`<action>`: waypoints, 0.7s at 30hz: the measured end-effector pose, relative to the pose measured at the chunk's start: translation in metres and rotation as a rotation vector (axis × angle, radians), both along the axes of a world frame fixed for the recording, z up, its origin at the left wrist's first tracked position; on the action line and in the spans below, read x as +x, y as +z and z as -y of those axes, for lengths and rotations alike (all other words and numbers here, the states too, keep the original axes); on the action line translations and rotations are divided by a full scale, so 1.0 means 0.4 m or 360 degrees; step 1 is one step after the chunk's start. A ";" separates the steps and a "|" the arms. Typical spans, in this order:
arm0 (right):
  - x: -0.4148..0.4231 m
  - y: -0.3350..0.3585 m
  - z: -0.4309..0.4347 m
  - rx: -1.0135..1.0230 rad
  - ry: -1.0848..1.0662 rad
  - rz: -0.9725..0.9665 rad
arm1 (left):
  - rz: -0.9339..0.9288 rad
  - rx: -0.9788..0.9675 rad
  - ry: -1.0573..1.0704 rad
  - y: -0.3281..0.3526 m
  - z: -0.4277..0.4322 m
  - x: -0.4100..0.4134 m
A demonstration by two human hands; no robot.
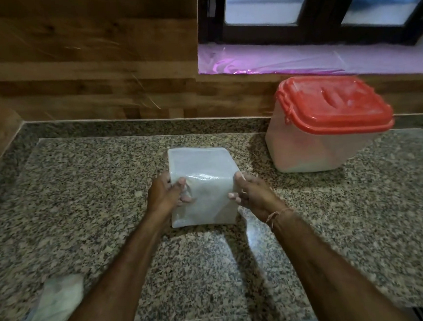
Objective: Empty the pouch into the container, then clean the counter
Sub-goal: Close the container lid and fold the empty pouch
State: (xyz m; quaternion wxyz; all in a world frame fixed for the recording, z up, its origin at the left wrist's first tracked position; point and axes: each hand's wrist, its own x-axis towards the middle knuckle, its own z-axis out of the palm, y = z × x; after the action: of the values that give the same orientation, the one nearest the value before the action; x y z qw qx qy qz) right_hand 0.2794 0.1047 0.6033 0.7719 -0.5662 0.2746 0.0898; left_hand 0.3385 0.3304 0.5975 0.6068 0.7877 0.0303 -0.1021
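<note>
A: Two bare forearms (108, 282) reach in from the bottom edge. What is the biggest thing under them?

B: Speckled grey-brown granite counter (81, 196). It runs back to a wood-plank wall (83, 56) and a dark-framed window (321, 22), whose sill wears a pink plastic sheet (286, 58).

A: And the container?

B: Translucent square plastic container (313, 149), at the counter's right rear by the wall, with its red lid (332, 102) closed on top.

A: Where is the pouch?

B: Clear, whitish plastic pouch (204, 176), mid-counter, left of the container, nearer than it and apart from it. Whether its base touches the stone, I cannot tell.

A: Anything smaller?

B: Crumpled pale cloth (57, 304), blurred, at the counter's near left.

A: The hands?

B: Left hand (164, 198) grips the pouch's left edge, thumb on its front. Right hand (255, 195) grips the right edge, fingers curled round it. A thin thread (276, 214) circles that wrist.
</note>
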 end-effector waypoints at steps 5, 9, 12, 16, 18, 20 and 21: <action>0.008 0.005 0.003 0.0025 0.0035 0.0112 | -0.0009 -0.0030 0.0005 0.004 -0.030 -0.009; 0.002 0.016 -0.002 0.0014 -0.0007 0.0231 | 0.0078 0.0027 0.0148 0.041 -0.032 -0.010; -0.050 -0.026 -0.009 -0.0146 0.0075 0.0171 | 0.0013 0.0228 0.0175 -0.004 -0.041 -0.049; -0.148 -0.155 -0.021 -0.0587 0.0249 -0.0208 | -0.0295 0.0579 0.0080 -0.154 -0.070 -0.156; -0.189 -0.208 -0.026 -0.0737 0.0276 -0.0309 | -0.0363 0.0820 -0.0051 -0.205 -0.082 -0.199; -0.209 -0.236 -0.030 -0.0806 0.0249 -0.0288 | -0.0353 0.0926 -0.0084 -0.225 -0.088 -0.222; -0.209 -0.231 -0.036 -0.0861 0.0261 -0.0273 | -0.0316 0.0956 -0.0071 -0.223 -0.083 -0.228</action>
State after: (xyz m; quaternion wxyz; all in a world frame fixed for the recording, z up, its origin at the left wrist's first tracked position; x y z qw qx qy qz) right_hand 0.1959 0.1189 0.5109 0.5570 -0.7621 0.3062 0.1229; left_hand 0.2474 0.3637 0.5084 0.3389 0.9183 0.1009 -0.1781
